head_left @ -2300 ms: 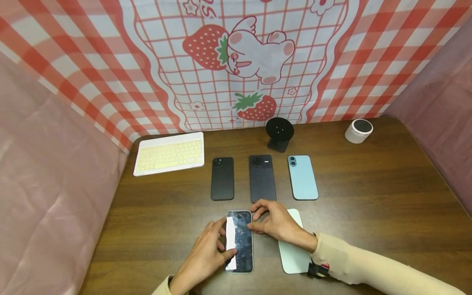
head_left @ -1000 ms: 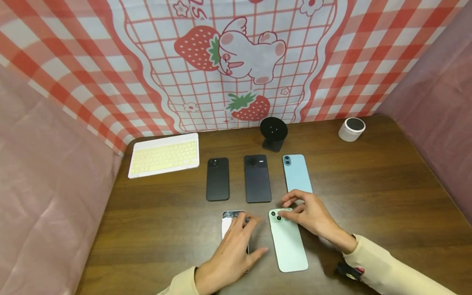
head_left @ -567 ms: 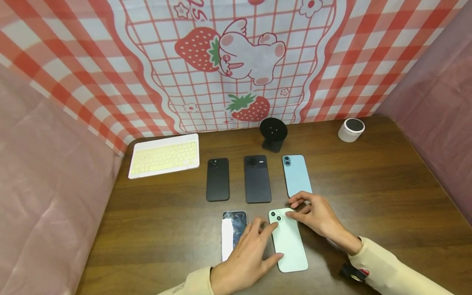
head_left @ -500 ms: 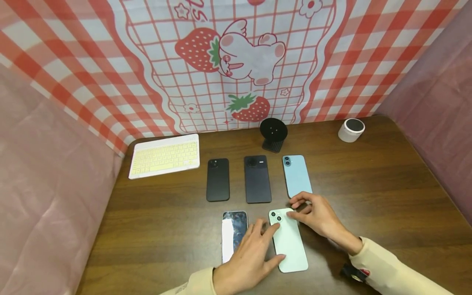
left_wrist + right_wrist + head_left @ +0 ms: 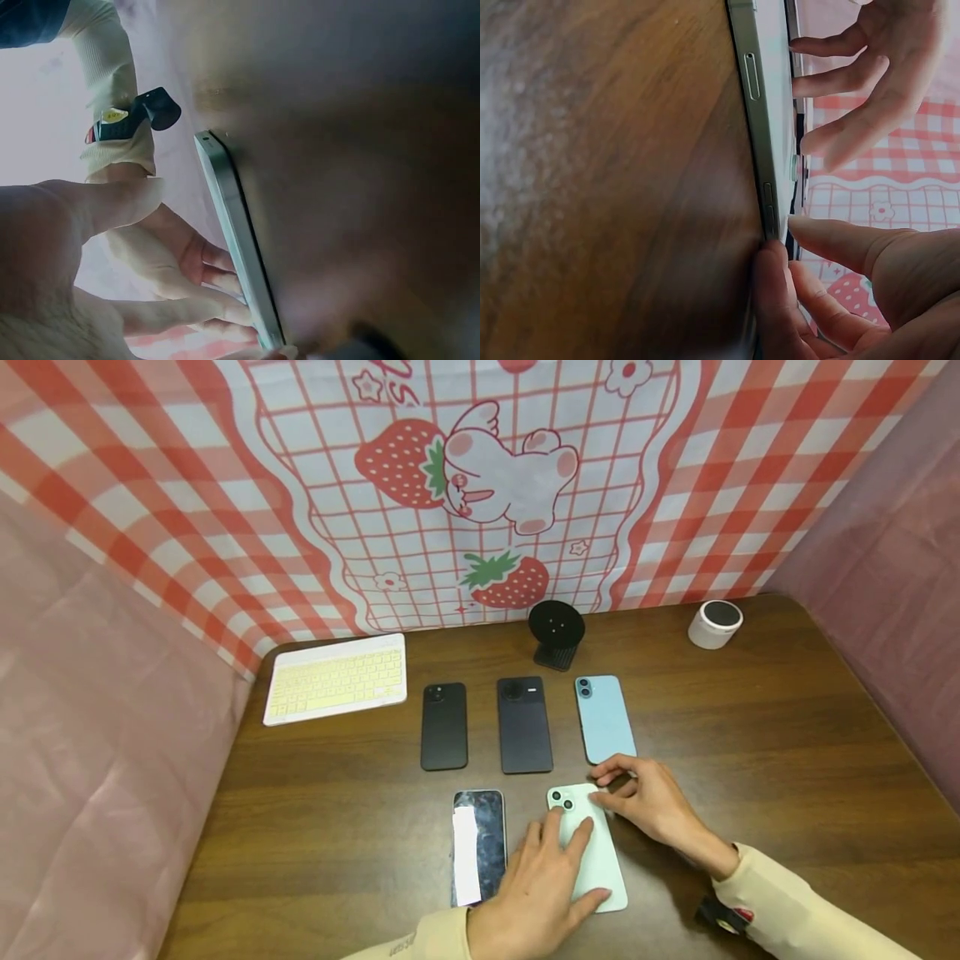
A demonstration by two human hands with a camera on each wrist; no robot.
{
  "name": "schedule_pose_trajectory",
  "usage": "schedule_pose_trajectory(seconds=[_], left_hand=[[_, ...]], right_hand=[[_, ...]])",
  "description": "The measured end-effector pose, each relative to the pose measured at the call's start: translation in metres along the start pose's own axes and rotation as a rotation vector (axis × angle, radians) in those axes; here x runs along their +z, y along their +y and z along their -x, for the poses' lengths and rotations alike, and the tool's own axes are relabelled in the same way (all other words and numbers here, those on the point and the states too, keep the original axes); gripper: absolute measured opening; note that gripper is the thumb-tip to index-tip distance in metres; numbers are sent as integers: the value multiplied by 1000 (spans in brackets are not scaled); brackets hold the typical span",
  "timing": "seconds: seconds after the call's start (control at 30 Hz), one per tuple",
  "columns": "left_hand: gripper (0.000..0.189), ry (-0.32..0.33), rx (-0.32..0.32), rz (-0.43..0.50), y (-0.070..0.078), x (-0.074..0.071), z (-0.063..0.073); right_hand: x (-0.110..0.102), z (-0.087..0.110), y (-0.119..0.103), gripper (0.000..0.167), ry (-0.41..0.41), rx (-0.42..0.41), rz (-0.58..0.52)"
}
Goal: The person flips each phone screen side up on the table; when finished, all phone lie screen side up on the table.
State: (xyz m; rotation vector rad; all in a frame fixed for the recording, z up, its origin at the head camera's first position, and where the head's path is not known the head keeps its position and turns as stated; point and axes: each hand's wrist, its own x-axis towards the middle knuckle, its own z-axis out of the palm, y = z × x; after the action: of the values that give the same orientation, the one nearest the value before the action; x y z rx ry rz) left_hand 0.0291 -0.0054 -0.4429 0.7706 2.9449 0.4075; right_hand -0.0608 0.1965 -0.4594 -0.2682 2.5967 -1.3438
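A mint green smartphone [image 5: 600, 860] lies camera side up at the near middle of the table. My right hand [image 5: 663, 802] pinches its far right corner; in the right wrist view the thumb [image 5: 840, 236] is on the back and a finger [image 5: 772, 277] against the edge. My left hand [image 5: 536, 881] is spread over the phone's left half, fingers loosely extended and the thumb apart from it in the left wrist view. Whether its fingertips touch the back, I cannot tell. Left of it lies a smartphone with its glossy screen up [image 5: 491, 835], its near end partly covered by my left hand.
Behind, in a row, lie a black phone [image 5: 444, 727], a dark grey phone [image 5: 525, 727] and a light blue phone [image 5: 606, 718]. Farther back are a white keyboard [image 5: 337, 681], a black round stand [image 5: 557, 627] and a white cylinder [image 5: 715, 625]. A checked cloth [image 5: 300, 527] hangs behind.
Both hands have left the screen-up phone for the mint green one, the right hand first. My left hand has since moved farther right over its back; the right stays at its corner.
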Motion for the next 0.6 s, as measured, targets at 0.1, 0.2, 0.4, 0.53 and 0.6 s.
schedule_pose_trajectory(seconds=[0.1,0.2,0.4,0.53,0.6], left_hand=[[80,-6,-10,-66,6,2,-2],[82,-27,-26,-140,13,4,-5],[85,-51,-59,-317,25,9,-10],[87,-66,-74,-385,29,11,-14],[89,-75,-77,-418,31,12,-16]], right_hand=[[0,-1,1,23,-6,-7,6],[-1,-1,1,22,-9,-14,16],[-2,-1,0,19,-12,-26,48],[-1,-1,0,18,-16,-35,63],[-2,-1,0,18,-17,-36,70]])
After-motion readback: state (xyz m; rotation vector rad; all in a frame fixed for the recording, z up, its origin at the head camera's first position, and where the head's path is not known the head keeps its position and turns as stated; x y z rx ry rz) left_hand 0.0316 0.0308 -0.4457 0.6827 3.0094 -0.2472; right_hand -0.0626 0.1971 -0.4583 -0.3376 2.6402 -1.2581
